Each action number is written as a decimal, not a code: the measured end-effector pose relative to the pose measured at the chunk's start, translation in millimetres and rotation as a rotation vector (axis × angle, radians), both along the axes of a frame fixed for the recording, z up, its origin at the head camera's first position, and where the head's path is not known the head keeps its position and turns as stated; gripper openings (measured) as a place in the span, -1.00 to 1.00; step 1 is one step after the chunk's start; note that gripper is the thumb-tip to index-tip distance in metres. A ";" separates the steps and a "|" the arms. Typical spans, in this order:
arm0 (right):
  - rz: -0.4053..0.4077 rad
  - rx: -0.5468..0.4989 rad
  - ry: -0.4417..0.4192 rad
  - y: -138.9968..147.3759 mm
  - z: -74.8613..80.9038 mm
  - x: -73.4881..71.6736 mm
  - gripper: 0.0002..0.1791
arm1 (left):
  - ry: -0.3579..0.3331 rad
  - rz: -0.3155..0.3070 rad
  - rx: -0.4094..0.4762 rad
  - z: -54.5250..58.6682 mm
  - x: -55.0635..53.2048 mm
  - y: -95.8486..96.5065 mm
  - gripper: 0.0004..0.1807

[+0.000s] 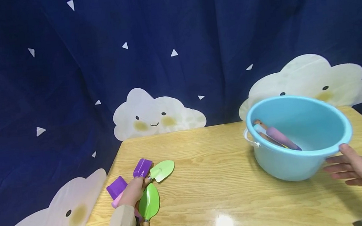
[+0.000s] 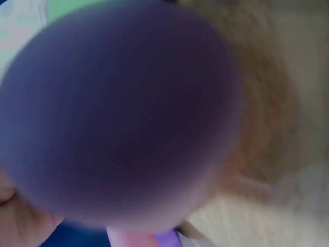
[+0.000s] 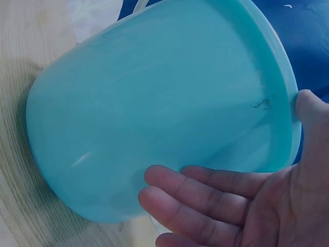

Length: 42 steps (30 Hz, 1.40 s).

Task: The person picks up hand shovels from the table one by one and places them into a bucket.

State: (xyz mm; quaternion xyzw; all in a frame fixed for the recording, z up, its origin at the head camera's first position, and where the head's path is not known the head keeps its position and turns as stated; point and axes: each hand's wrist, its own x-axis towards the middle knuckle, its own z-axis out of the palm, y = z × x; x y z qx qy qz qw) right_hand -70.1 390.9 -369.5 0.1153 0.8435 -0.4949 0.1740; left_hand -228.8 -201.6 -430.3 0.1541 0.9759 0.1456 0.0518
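Observation:
My left hand grips a purple toy shovel by its handle among several toy garden tools. The handle's rounded purple end fills much of the left wrist view. A light green trowel lies with its collar right at my fingers. Beside the hand are a green trowel with a wooden handle and another purple shovel with a pink handle. My right hand has its thumb at the rim of a light blue bucket, its fingers extended along the outside wall.
Inside the bucket lie several tools, one with a pink-purple handle. Its white carrying handle hangs on the left side. The wooden table meets a dark blue curtain with white clouds at the back.

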 end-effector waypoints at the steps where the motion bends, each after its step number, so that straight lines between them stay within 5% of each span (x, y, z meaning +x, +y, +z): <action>1: -0.006 -0.004 -0.003 1.0 -2.0 -0.3 0.00 | 0.005 0.009 0.009 0.6 -0.4 0.3 -0.94; 9: 0.013 0.005 -0.014 -5.0 4.7 0.5 0.04 | 0.026 0.046 0.078 18.5 -4.1 10.5 -0.71; 25: 0.017 0.013 -0.014 -8.8 11.8 1.9 0.03 | 0.251 -0.080 0.032 47.6 -6.4 34.5 -0.94; 42: 0.018 0.024 -0.022 -12.0 16.6 3.6 0.04 | 0.395 -0.165 0.006 78.0 -8.8 68.4 -0.85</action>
